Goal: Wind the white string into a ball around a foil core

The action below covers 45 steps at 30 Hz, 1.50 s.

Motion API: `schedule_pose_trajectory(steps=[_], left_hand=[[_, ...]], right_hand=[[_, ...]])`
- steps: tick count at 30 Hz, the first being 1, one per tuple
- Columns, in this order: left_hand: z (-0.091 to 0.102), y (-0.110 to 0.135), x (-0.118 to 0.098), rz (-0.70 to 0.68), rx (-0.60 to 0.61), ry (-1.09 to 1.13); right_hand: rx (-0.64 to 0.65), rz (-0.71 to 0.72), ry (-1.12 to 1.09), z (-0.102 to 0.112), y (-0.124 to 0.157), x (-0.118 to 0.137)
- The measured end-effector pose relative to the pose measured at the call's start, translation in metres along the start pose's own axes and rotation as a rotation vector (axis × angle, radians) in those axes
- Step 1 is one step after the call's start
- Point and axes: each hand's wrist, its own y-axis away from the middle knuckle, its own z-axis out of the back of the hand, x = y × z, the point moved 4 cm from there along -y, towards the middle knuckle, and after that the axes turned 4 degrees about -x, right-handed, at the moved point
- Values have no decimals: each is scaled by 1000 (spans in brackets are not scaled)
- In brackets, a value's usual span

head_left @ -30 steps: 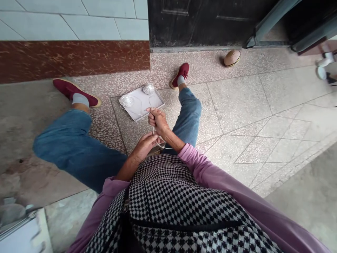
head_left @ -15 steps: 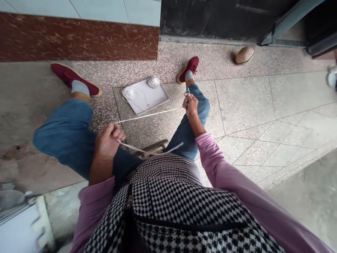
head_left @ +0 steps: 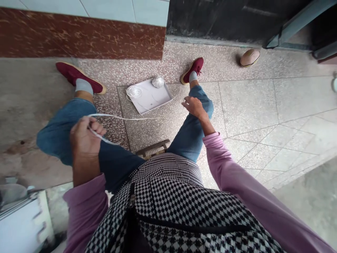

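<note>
White cord (head_left: 113, 116) is pinched in my left hand (head_left: 86, 135), which is closed above my left thigh. One length trails from it to the right over the floor, and a shorter tail hangs below the fingers. Above my right knee, my right hand (head_left: 194, 105) has its fingers partly stretched and apart, with no cord visible in them. On the floor between my feet lies a shallow white tray (head_left: 158, 102). It holds a loose coil of white cord (head_left: 134, 92) and a wound ball of shiny white cord (head_left: 158, 82).
Beneath me shows part of a wooden stool (head_left: 154, 147). A tan rounded object with a dark band (head_left: 250, 58) lies by the dark door (head_left: 210, 21). A tiled wall with a red-brown base (head_left: 79, 37) stands ahead on the left. White panels (head_left: 23, 225) are at lower left.
My left hand has moved left with the cord. My right hand has let go of its end and opened, so the cord that was taut between the hands now hangs loose.
</note>
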Motion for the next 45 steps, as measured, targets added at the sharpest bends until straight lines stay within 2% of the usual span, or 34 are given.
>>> schedule_pose_trajectory(steps=[3,7,10,12,14,20,25,32,36,39,42,45], left_hand=[[-27,6,32,-4,116,-146],[-61,23,58,4,363,-191],[-71,29,64,46,436,-153],[-71,29,65,90,444,-106],[-69,29,65,145,442,-78],[-61,35,70,294,456,-18],[-57,42,70,306,471,1],[-51,47,60,340,499,-22],[-60,32,40,240,423,87],[-73,21,31,189,365,161],[-83,17,31,167,329,204],[-87,19,35,117,311,175]], right_hand=[[10,147,-106,-17,29,29],[288,381,-423,-74,77,80],[487,373,-576,-111,104,98],[545,304,-580,-126,114,97],[529,257,-582,-132,114,91],[330,227,-697,-132,95,73],[280,152,-740,-140,88,63],[231,-38,-792,-147,81,44],[307,3,-762,-156,91,47],[460,133,-681,-168,113,57],[595,215,-635,-176,137,67],[651,259,-622,-176,155,73]])
